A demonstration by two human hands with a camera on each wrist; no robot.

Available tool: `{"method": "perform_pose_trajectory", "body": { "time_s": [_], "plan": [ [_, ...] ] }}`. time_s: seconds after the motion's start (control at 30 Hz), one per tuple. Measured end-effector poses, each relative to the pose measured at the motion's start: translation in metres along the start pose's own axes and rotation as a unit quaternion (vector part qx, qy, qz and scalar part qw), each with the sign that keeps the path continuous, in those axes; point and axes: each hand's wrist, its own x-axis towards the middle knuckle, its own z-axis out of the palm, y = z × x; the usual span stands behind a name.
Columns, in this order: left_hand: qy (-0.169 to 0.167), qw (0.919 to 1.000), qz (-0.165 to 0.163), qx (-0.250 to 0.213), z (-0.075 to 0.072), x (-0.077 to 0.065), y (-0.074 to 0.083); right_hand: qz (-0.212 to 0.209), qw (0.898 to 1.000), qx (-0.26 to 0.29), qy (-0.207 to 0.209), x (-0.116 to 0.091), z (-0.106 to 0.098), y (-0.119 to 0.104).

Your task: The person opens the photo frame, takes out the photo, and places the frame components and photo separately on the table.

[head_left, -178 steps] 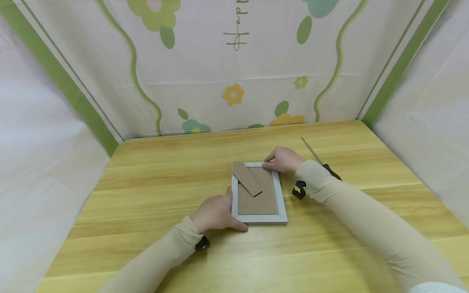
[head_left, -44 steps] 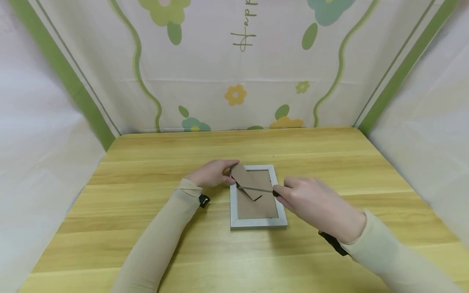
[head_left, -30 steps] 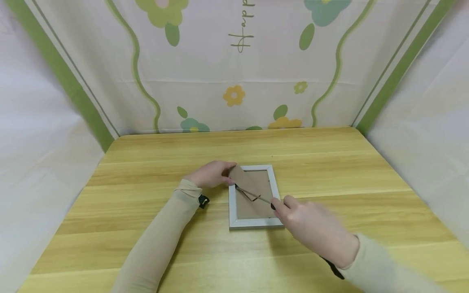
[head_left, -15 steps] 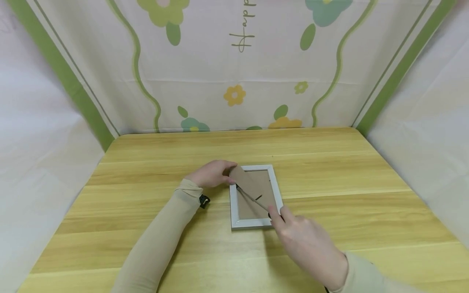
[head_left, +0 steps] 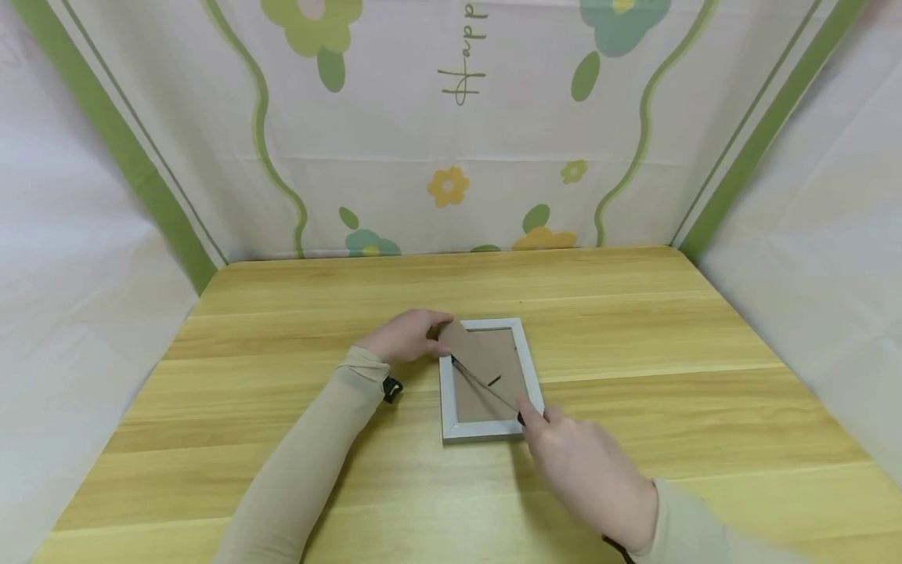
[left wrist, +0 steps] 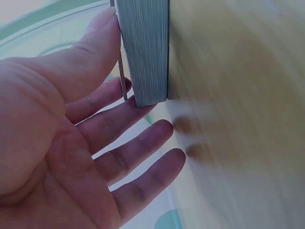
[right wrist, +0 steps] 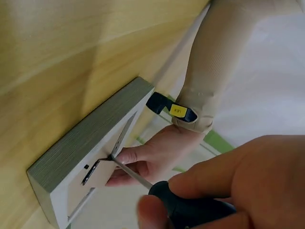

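A picture frame (head_left: 448,401) with a pale rim lies face down on the table, its brown backing board (head_left: 474,406) showing. A slanted cardboard stand (head_left: 461,343) is on the board. My left hand (head_left: 405,335) holds the frame's far left corner, thumb on the rim; in the left wrist view its outer fingers (left wrist: 143,143) spread beyond the frame's grey side (left wrist: 145,52). My right hand (head_left: 588,474) grips a screwdriver (head_left: 486,386) by its dark handle (right wrist: 174,202). The screwdriver's tip meets the frame's inner left edge, close to my left thumb, at a small dark spot.
Wood-grain table (head_left: 296,407) surrounds the frame. Behind it hangs a white cloth (head_left: 395,133) with printed flowers, and pale cloth walls (head_left: 92,313) stand at both sides. A dark wrist camera (head_left: 391,388) sits on my left wrist.
Earliest, the screwdriver lay at the right and both hands held the frame. My left hand moved to the far left corner; my right took the screwdriver, whose handle has since swung nearer me.
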Motion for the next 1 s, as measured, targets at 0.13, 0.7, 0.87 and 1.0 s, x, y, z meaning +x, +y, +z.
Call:
{"method": "perform_pose_trajectory", "body": {
  "time_s": [0.13, 0.7, 0.87, 1.0],
  "plan": [
    [0.004, 1.0000, -0.004, 0.000, 0.000, 0.000, -0.001, 0.008, 1.000, 0.002, -0.018, 0.011, -0.005, 0.012],
    [0.022, 0.9997, 0.004, -0.005, 0.001, 0.003, -0.005, -0.042, 0.995, 0.010, -0.094, 0.055, -0.036, 0.045],
    [0.020, 0.9997, -0.006, -0.014, 0.001, 0.002, -0.004, -0.075, 0.991, -0.057, -0.093, 0.068, -0.043, 0.032],
    [0.019, 0.9995, -0.014, -0.022, 0.001, 0.001, -0.002, -0.103, 0.987, -0.095, -0.079, 0.068, -0.046, 0.019]
  ]
}}
